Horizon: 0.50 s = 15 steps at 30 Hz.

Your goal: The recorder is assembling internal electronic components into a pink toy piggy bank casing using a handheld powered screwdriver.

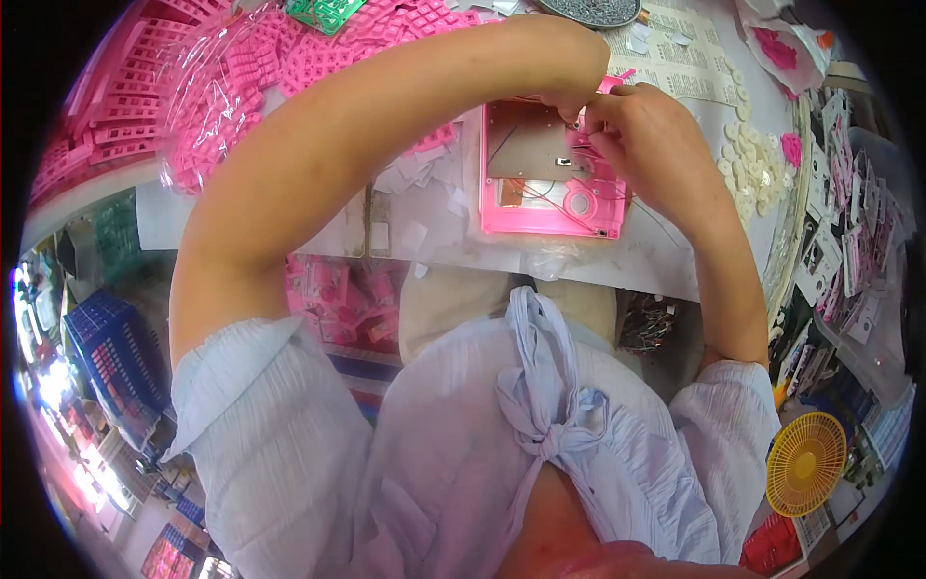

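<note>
A pink plastic toy housing (pixel 492 220) lies open on the worktable, close to its near edge. Inside it are a brown flat board (pixel 521 145), thin red and dark wires (pixel 545 193) and a round ring-shaped part (pixel 579 202). My left hand (pixel 581 75) reaches over the housing's far edge from a bent wrist, fingers curled down and partly hidden. Beside it my right hand (pixel 641 127) is closed, thumb and fingers pinched together over the housing's far right part. Whatever small thing lies between the fingertips of either hand cannot be made out.
Heaps of pink plastic parts (pixel 260 58) cover the far left, some in a clear bag (pixel 207 125). Off-white round pieces (pixel 752 164) lie at right, beyond them printed panels (pixel 820 241). A dish of small metal parts (pixel 603 10) stands at the back; a yellow basket (pixel 806 464) sits lower right.
</note>
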Tool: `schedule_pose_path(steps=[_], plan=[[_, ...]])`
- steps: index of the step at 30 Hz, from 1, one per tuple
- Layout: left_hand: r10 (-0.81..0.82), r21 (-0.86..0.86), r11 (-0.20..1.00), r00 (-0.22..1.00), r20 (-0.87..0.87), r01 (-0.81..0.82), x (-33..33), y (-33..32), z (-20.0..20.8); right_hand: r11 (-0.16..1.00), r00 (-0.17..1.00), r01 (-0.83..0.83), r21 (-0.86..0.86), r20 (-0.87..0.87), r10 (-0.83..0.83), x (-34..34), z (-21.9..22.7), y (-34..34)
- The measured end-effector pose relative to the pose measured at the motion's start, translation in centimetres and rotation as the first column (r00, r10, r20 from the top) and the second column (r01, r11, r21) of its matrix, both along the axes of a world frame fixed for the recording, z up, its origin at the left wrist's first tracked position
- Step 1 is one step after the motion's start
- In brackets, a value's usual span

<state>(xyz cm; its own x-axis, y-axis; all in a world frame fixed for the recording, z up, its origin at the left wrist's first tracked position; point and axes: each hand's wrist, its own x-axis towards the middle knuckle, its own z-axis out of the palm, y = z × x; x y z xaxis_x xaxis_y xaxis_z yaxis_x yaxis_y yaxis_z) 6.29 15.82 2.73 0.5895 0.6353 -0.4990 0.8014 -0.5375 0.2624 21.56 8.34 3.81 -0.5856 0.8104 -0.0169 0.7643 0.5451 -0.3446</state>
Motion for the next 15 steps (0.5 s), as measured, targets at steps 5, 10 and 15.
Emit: schedule_pose_path(steps=[5, 10, 15], plan=[[-0.045, -0.059, 0.997, 0.995, 0.086, 0.050, -1.0, 1.3, -2.6, 0.994, 0.958, 0.083, -0.076, -0.267, -0.101, 0.3, -1.4, -0.5], [0.033, 0.066, 0.997, 0.974, 0.225, -0.049, -2.1, -0.5, -1.9, 0.979, 0.936, 0.094, 0.179, -0.352, -0.026, 0.4, -4.3, -0.7], [0.071, 0.033, 0.996, 0.980, 0.187, -0.078, -2.1, -0.8, -1.5, 0.975, 0.940, 0.106, 0.194, -0.339, -0.034, 0.3, -5.0, -0.6]])
